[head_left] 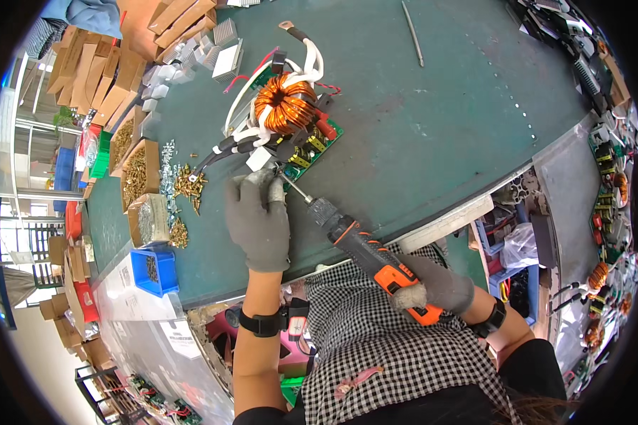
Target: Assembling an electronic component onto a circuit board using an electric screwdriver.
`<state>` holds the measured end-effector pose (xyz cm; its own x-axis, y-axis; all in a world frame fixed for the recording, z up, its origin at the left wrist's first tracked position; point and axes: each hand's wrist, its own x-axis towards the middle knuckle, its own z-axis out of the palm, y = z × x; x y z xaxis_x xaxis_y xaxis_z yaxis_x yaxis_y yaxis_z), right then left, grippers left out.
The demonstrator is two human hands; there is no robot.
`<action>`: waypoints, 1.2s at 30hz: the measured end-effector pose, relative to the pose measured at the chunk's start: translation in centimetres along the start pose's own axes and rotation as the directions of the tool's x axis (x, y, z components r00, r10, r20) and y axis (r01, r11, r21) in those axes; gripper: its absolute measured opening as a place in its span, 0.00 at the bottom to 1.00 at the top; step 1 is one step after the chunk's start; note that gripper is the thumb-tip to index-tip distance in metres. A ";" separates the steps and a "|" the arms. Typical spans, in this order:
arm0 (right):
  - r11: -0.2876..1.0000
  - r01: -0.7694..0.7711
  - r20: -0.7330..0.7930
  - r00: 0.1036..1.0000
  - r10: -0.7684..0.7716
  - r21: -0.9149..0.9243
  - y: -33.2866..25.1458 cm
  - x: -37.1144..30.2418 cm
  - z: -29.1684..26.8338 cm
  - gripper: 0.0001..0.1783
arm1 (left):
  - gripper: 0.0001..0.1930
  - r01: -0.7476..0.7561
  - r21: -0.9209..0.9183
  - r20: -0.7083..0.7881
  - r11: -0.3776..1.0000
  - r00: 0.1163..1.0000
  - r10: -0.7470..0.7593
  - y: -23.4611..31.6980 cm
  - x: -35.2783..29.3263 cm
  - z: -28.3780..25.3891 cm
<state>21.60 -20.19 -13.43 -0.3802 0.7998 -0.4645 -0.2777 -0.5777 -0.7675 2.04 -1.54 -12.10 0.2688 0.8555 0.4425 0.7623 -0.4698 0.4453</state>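
My right hand (439,285), in a grey glove, is wrapped round the handle of an orange and black power screwdriver (361,248). Its thin bit reaches up and left to the near corner of a green circuit board (337,132). At that corner is my gloved left hand (259,219), fingers bent and fingertips together beside the bit's tip; what they pinch is too small to make out. The board carries a large copper-wound toroid coil (283,105), thick white cables (312,60) with lug ends, and yellow-black transformers (298,150).
Boxes of brass fasteners (142,173) stand to the left, with loose brass pieces (189,188) beside them. A blue bin (154,273) sits near the table's left edge. A metal rod (412,34) lies on the green tabletop (432,142). More boards (606,184) line the far right.
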 end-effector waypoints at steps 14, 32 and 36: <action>0.994 0.019 0.054 0.998 -0.025 0.111 1.5 0.1 -0.4 0.31 | 0.25 -0.001 0.087 0.043 0.996 0.999 -0.003 -0.6 1.7 -0.3; 0.977 0.035 -0.004 0.999 -0.035 0.212 2.0 0.0 -0.2 0.34 | 0.22 -0.102 -0.014 0.079 0.995 0.992 0.103 -0.9 2.7 -0.9; 0.971 -0.038 0.044 0.999 0.028 0.234 1.3 -0.2 -0.6 0.37 | 0.21 -0.103 -0.001 0.088 0.995 0.991 0.103 -1.0 2.7 -0.9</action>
<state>21.85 -20.97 -14.60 -0.4266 0.7751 -0.4661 -0.4621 -0.6298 -0.6244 1.45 1.04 -10.67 0.3964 0.8183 0.4161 0.7297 -0.5559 0.3980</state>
